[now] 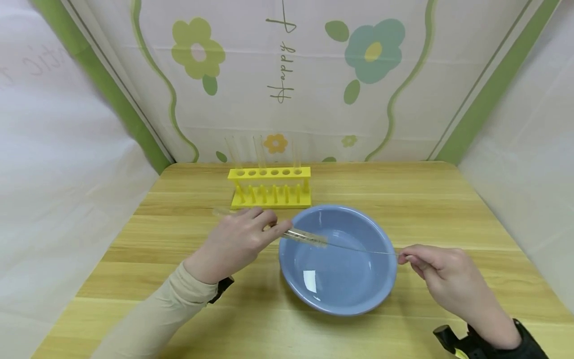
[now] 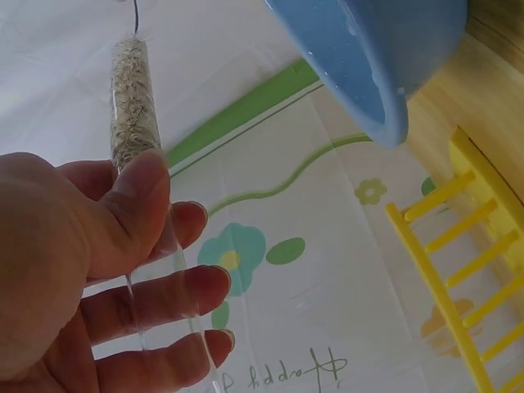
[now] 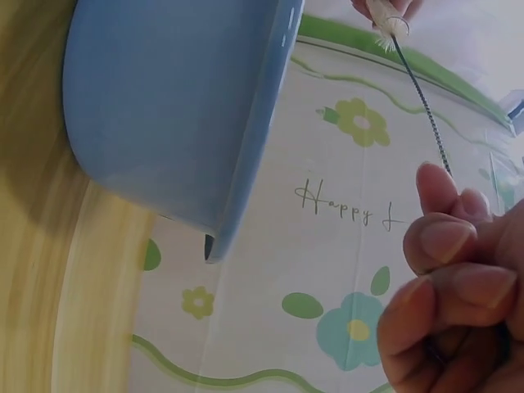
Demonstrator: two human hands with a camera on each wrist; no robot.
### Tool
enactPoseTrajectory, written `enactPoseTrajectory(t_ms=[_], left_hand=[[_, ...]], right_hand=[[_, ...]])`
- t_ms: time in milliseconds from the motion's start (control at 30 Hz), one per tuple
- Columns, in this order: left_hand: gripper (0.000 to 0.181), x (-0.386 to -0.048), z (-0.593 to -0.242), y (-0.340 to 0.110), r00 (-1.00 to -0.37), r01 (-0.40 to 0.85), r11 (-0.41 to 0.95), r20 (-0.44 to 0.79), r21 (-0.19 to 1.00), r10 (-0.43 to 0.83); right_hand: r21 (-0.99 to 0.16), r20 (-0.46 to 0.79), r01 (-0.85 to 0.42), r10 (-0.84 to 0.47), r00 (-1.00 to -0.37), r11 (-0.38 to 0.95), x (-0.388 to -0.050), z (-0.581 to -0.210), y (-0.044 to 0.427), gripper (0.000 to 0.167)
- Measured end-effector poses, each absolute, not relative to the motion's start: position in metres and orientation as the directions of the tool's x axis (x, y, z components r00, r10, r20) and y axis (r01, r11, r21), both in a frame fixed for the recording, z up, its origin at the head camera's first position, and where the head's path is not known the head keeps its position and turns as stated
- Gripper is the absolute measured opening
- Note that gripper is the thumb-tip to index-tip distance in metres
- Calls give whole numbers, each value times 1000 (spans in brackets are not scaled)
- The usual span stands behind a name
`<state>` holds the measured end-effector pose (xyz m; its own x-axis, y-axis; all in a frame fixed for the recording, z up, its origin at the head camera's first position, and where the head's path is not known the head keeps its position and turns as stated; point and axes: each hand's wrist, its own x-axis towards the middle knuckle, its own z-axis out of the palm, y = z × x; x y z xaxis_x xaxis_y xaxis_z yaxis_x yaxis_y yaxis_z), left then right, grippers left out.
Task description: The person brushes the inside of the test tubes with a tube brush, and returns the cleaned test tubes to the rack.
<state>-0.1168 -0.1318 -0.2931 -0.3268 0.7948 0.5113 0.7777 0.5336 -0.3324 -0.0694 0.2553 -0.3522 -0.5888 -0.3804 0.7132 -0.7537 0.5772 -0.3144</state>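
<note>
My left hand (image 1: 242, 239) grips a clear glass test tube (image 2: 168, 246), thumb on one side and fingers on the other. Inside the tube's mouth end sits the bristle head of a test tube brush (image 2: 133, 98), a few bristles sticking out. The brush's thin twisted wire runs right, over the blue basin (image 1: 341, 299), to my right hand (image 1: 448, 279). That hand pinches the wire end between thumb and curled fingers, just beyond the basin's right rim. Tube and brush are held above the basin, which seems to contain water.
Behind the basin, towards the left, stands a yellow test tube rack (image 1: 269, 173) with 3 clear tubes upright in it. A wooden table (image 1: 179, 259) lies under everything. Printed fabric (image 1: 287, 60) hangs at the back, and pale fabric closes both sides.
</note>
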Motion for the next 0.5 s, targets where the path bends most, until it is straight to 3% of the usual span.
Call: enactPoseTrajectory(t_ms=[133,367,500], left_hand=[[42,-117,-294,-132,-340,780,540,511,-316,790],[35,-117,-296,-131,-347,768,558,527,-315,776],[35,-117,-298,-131,-352,767,561,527,-311,773]], right_hand=[[-261,747,-756,-371,-552,601,-69,-352,251,48],[-109,832,-765,-363,-420,635,-68,-351,243,47],[-79,853,-775,-361,-378,626,-66,-348,238,45]])
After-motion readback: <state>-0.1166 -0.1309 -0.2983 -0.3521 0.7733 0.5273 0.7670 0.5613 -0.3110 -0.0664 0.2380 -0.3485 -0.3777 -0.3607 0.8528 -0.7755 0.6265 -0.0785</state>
